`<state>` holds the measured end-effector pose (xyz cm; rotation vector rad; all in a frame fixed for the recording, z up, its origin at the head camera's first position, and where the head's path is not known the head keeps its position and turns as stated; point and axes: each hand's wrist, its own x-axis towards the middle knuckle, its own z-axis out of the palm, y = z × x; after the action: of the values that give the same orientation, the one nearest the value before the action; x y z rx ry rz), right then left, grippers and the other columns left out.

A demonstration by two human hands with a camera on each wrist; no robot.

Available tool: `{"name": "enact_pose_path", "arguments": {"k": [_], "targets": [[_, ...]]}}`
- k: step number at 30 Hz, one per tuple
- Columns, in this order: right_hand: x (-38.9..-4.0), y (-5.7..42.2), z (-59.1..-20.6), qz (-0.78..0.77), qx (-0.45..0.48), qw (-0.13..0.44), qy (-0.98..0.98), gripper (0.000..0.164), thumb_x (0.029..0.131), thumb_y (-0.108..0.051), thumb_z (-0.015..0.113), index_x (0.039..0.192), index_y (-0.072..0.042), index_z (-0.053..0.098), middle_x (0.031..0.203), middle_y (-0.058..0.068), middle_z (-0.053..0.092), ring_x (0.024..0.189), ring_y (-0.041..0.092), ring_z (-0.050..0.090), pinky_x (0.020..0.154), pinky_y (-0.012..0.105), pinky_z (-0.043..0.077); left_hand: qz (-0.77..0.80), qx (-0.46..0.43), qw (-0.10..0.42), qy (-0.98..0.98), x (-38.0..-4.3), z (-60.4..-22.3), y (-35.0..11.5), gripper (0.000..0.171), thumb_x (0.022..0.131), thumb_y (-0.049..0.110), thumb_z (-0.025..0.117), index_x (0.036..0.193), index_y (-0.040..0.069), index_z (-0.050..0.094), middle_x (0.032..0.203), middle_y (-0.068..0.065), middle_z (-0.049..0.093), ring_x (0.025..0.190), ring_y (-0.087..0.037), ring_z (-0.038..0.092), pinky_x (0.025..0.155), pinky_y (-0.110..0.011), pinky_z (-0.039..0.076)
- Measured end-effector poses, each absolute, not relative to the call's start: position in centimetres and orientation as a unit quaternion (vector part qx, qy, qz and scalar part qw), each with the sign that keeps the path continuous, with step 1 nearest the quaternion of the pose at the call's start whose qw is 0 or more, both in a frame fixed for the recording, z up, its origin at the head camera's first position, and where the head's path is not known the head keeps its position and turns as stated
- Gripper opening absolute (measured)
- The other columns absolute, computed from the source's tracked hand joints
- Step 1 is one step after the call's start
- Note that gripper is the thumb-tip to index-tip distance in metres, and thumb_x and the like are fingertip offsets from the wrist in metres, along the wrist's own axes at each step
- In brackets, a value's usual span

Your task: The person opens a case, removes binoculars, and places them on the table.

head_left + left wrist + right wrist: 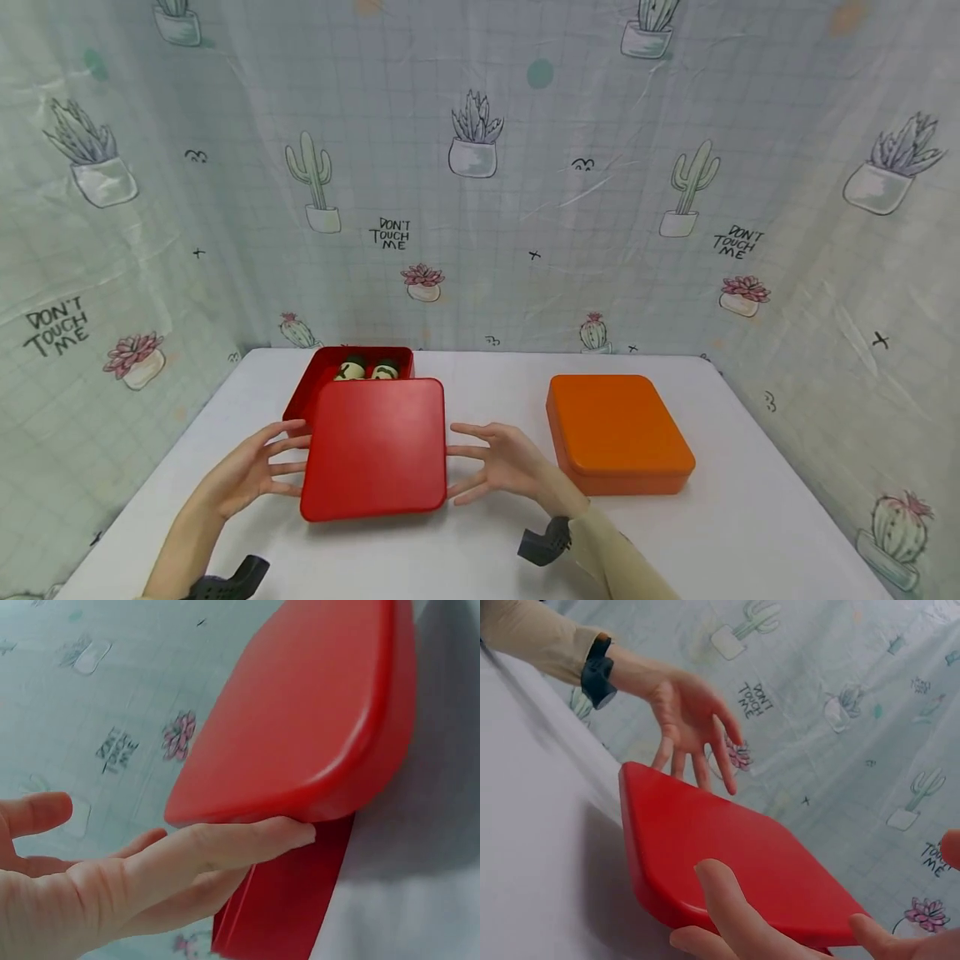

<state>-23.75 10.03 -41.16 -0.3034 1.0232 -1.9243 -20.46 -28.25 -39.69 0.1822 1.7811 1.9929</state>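
Observation:
A red square lid (pixel 377 450) is held off the table between my two hands, tilted, with a shadow on the tabletop below it. My left hand (pixel 238 477) has its fingers spread and straight, fingertips at the lid's left edge. At the right edge, the fingers of my right hand (pixel 510 462) are likewise spread and nearly straight against the side. Behind the lid, and partly hidden by it, stands an uncovered red box (pixel 300 404). Two rounded cream and dark green objects (pixel 349 369) show inside its far end. The left wrist view has the box wall (pixel 300 900) under the lid.
An orange box (pixel 618 429) with its lid on stands at the right of the white table (pixel 487 550). A curtain (pixel 540 192) printed with cactus pots hangs behind and along both sides. Each wrist wears a black device (pixel 545 542).

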Motion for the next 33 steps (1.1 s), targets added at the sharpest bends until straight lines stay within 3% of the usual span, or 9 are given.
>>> {"name": "enact_pose_path", "arguments": {"k": [7, 13, 20, 25, 28, 33], "targets": [[-22.4, 13.0, -40.5, -0.789, -0.122, 0.449, 0.402, 0.055, 0.094, -0.031, 0.021, 0.144, -0.018, 0.003, 0.149, 0.019, -0.001, 0.121, 0.06, 0.022, 0.099, 0.064, 0.022, 0.73, 0.057, 0.213, 0.647, -20.2, -40.0, -25.4, 0.027, 0.096, 0.039, 0.023, 0.113, 0.037, 0.044, 0.11, 0.012, 0.051, 0.101, -0.02, 0.057, 0.084, -0.051, 0.047], [-21.6, 15.3, -40.1, -0.794, -0.134, 0.451, 0.386, 0.055, 0.094, -0.03, 0.017, 0.144, -0.019, -0.004, 0.149, 0.018, -0.008, 0.123, 0.062, 0.016, 0.099, 0.063, 0.024, 0.743, 0.058, 0.212, 0.632, -20.1, -39.9, -23.3, 0.04, 0.097, 0.038, 0.024, 0.131, 0.022, 0.034, 0.115, 0.005, 0.049, 0.101, -0.022, 0.057, 0.084, -0.052, 0.047], [-21.1, 17.0, -39.1, -0.796, -0.138, 0.437, 0.396, 0.054, 0.094, -0.029, 0.015, 0.144, -0.021, -0.006, 0.149, 0.018, -0.01, 0.122, 0.061, 0.018, 0.099, 0.062, 0.025, 0.765, 0.073, 0.213, 0.603, -20.2, -39.1, -21.4, 0.031, 0.097, 0.034, 0.024, 0.114, 0.027, 0.049, 0.111, 0.005, 0.055, 0.101, -0.022, 0.058, 0.083, -0.05, 0.048], [-20.7, 18.3, -38.6, -0.791, -0.138, 0.425, 0.418, 0.055, 0.095, -0.029, 0.014, 0.143, -0.02, -0.009, 0.149, 0.018, -0.012, 0.122, 0.06, 0.02, 0.101, 0.062, 0.023, 0.764, 0.102, 0.212, 0.601, -20.7, -38.8, -19.9, 0.032, 0.097, 0.032, 0.023, 0.118, 0.026, 0.047, 0.114, 0.005, 0.055, 0.102, -0.023, 0.057, 0.082, -0.049, 0.049], [-20.4, 19.0, -38.4, -0.788, -0.134, 0.422, 0.427, 0.055, 0.095, -0.028, 0.014, 0.143, -0.021, -0.012, 0.148, 0.019, -0.015, 0.121, 0.06, 0.02, 0.101, 0.062, 0.022, 0.758, 0.106, 0.217, 0.606, -20.9, -38.9, -19.0, 0.034, 0.097, 0.032, 0.025, 0.123, 0.021, 0.045, 0.121, -0.002, 0.052, 0.103, -0.024, 0.056, 0.082, -0.048, 0.049], [-19.7, 19.9, -38.4, -0.791, -0.12, 0.422, 0.425, 0.056, 0.095, -0.026, 0.014, 0.142, -0.021, -0.016, 0.146, 0.02, -0.019, 0.122, 0.06, 0.018, 0.102, 0.062, 0.02, 0.741, 0.108, 0.222, 0.625, -21.2, -39.6, -17.5, 0.05, 0.097, 0.031, 0.024, 0.137, 0.001, 0.024, 0.135, -0.022, 0.036, 0.103, -0.024, 0.056, 0.082, -0.048, 0.049]]}}
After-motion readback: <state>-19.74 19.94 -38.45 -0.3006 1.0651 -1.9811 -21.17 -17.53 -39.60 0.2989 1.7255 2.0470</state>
